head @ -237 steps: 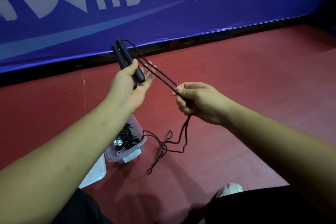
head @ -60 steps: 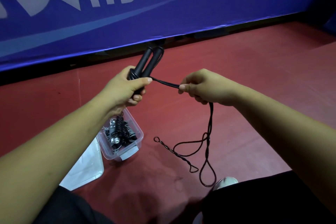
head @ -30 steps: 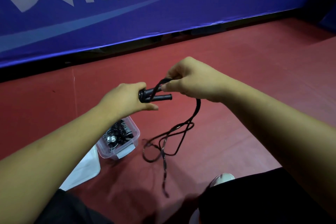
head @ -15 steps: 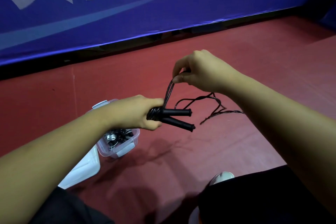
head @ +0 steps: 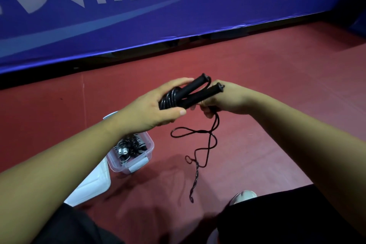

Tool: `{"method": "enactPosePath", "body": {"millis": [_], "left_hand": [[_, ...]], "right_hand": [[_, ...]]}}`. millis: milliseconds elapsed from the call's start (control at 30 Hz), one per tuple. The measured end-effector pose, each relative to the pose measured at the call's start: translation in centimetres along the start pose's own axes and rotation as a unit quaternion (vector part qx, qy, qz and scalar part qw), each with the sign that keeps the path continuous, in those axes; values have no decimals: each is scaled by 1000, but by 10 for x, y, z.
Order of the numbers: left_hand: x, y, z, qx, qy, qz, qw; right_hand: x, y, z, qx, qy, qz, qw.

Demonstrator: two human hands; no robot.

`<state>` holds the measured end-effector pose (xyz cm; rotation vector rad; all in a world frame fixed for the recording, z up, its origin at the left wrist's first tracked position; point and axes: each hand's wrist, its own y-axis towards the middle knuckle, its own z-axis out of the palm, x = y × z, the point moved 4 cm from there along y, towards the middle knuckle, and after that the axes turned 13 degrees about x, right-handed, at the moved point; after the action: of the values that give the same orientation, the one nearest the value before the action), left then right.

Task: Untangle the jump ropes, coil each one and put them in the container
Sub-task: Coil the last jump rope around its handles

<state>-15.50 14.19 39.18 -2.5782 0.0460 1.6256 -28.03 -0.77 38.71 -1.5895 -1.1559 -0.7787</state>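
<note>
Jump rope handles (head: 195, 90) swung upward, clasped in left-hand grip (head: 150, 109), trailing cord (head: 216, 123) pinched just below by right-hand grip (head: 227, 99).

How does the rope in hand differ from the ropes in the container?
The black rope is in the left hand and right hand, partly wound, its tail dangling; the stored ropes lie in the container. It is plain black; the stored ropes show silver parts. Both are dark.
</note>
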Motion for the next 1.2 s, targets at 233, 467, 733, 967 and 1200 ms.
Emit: {"method": "enactPosePath", "body": {"millis": [233,467,733,967,1200], "left_hand": [[9,3,-12,-88,-94,-45,991],[36,-3,-70,-282,-83,-87,952],[36,-6,-61,-301,298,-151,893],[44,1,-36,-194,342,-186,900],[40,6,-10,-63,388,-199,898]], "right_hand": [[-8,8,10,27,14,57,998],[5,9,26,-21,103,54,993],[37,6,53,-15,52,50,997],[52,-3,48,-24,-33,24,999],[55,-9,29,-74,-120,19,990]]}}
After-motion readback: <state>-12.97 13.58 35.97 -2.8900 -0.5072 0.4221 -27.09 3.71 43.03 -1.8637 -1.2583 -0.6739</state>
